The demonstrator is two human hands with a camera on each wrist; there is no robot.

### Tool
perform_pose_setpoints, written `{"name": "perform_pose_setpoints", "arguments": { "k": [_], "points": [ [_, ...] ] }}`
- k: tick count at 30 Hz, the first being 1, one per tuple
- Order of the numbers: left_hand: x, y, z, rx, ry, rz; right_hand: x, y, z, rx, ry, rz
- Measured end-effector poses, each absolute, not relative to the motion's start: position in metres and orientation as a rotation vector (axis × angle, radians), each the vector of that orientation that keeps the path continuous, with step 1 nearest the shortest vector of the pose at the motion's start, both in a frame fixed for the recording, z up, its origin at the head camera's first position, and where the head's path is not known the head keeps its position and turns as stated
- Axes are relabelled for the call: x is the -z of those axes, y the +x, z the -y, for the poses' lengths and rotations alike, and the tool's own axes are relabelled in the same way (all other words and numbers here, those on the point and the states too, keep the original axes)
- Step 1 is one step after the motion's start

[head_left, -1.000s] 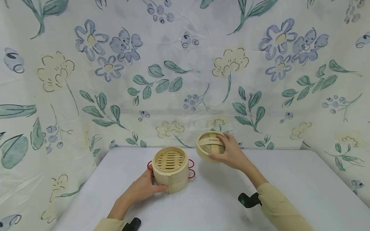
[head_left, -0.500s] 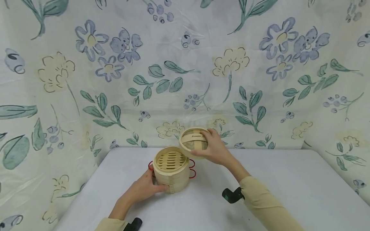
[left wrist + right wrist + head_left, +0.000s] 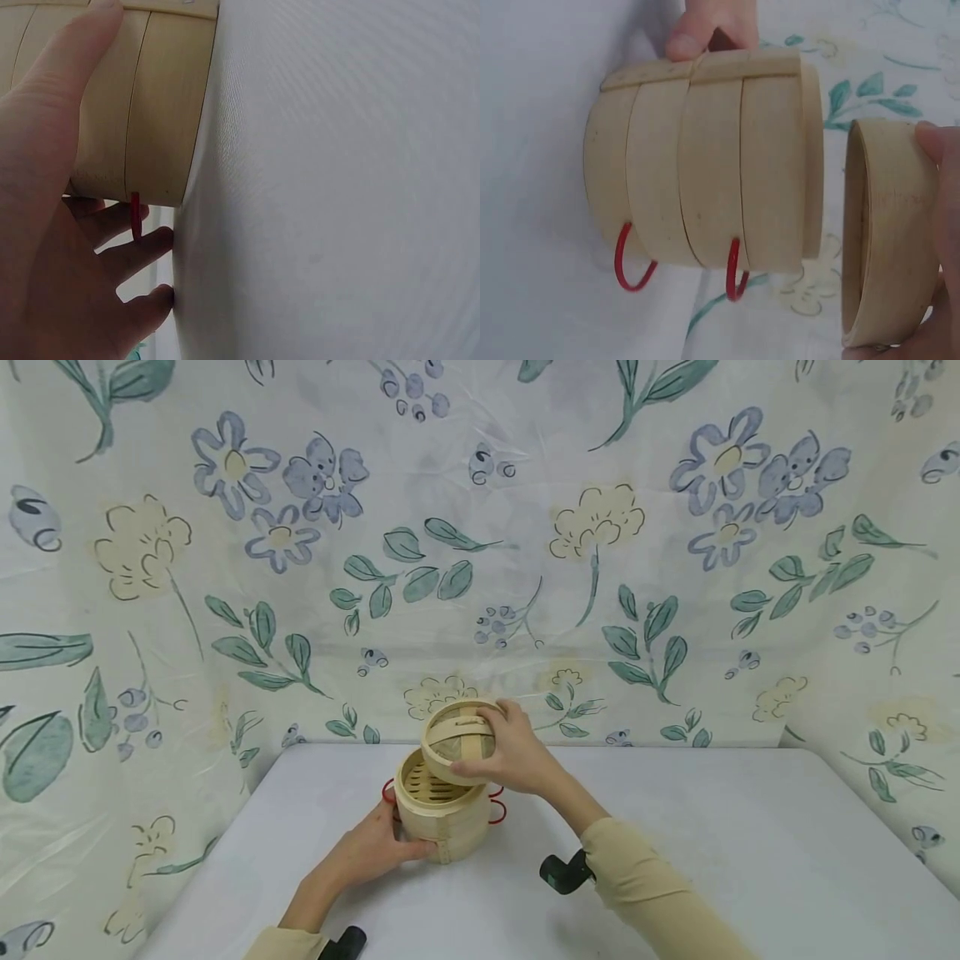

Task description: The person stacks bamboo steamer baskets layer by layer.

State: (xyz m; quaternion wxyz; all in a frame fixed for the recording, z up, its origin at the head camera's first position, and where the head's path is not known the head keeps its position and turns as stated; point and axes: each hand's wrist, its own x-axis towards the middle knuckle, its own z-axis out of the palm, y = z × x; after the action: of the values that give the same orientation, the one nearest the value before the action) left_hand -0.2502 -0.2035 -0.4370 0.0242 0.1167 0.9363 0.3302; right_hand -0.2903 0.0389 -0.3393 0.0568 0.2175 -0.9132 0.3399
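Observation:
A stacked bamboo steamer with slotted top tier and red loop handles stands on the white table. My left hand grips its left side, thumb across the front wall; in the left wrist view the thumb lies on the bamboo and the other fingers spread around the side near a red loop. My right hand holds the round bamboo lid by its rim, tilted above the steamer's back right part. The right wrist view shows a gap between the lid and the steamer's upper rim.
The white table reaches back to a floral-patterned cloth hung behind and along the sides. Black wrist cameras sit at both sleeves.
My right hand has carried the lid leftward, from beside the steamer to above it. My left hand and the steamer have stayed in place.

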Motion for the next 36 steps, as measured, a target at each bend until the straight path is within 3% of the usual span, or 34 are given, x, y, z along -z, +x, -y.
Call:
{"name": "perform_pose_setpoints", "arguments": {
  "k": [12,36],
  "points": [
    [0.438,-0.252,0.204,-1.042,0.375,-2.878,0.348,-0.277,-0.012,-1.005,0.665,2.812],
    [0.436,-0.251,0.203,-1.077,0.323,-2.837,0.358,-0.269,-0.003,-0.889,0.661,2.874]
  ]
}}
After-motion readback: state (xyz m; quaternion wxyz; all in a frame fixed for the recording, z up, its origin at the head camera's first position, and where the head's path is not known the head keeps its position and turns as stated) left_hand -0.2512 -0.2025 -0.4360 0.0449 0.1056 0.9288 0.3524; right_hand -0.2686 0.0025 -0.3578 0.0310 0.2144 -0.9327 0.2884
